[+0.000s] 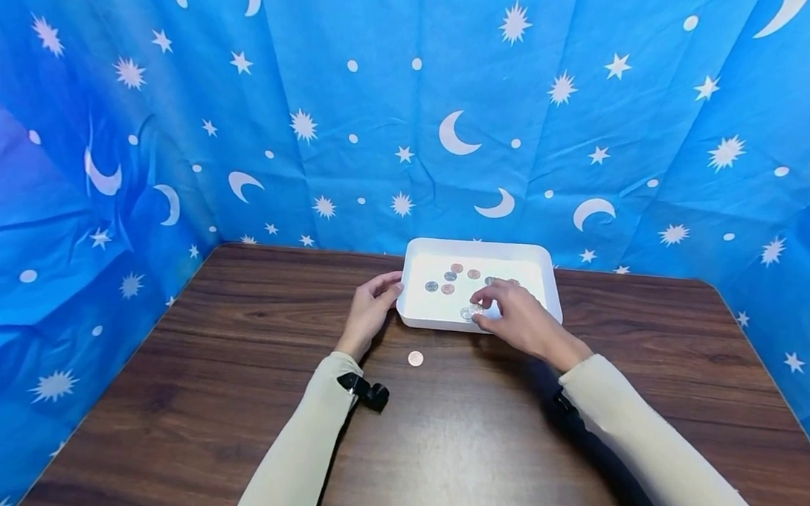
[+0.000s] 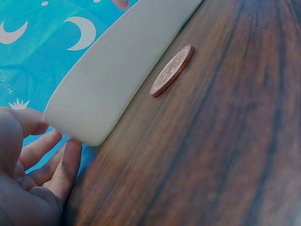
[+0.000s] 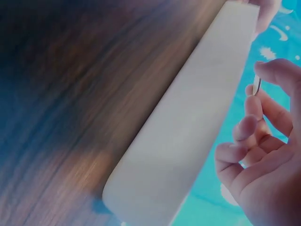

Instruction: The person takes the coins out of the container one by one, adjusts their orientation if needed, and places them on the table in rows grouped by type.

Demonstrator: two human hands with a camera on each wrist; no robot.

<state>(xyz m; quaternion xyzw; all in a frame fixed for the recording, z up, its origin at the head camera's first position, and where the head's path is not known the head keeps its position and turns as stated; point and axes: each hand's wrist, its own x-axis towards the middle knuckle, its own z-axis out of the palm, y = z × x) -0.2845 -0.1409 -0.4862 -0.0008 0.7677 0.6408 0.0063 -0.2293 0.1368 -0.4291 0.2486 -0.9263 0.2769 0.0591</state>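
Observation:
A white plastic tray (image 1: 481,246) stands at the back of the table, with several copper and silver-grey coins lying spread inside it. Over its front part, my right hand (image 1: 517,320) pinches a silver coin (image 3: 257,85) edge-on between thumb and fingertip. Just left of that coin, another silver coin (image 1: 466,313) shows in the tray. My left hand (image 1: 369,310) is at the tray's left side, its fingertips touching the outer wall with the fingers loosely bent. One copper coin (image 1: 415,358) lies flat on the wood in front of the tray, between both forearms.
The dark wooden table (image 1: 235,378) has its back edge just behind the tray. A blue cloth (image 1: 386,97) with white moons and stars hangs along the back and sides. Black straps (image 1: 366,392) sit on the sleeves near the wrists.

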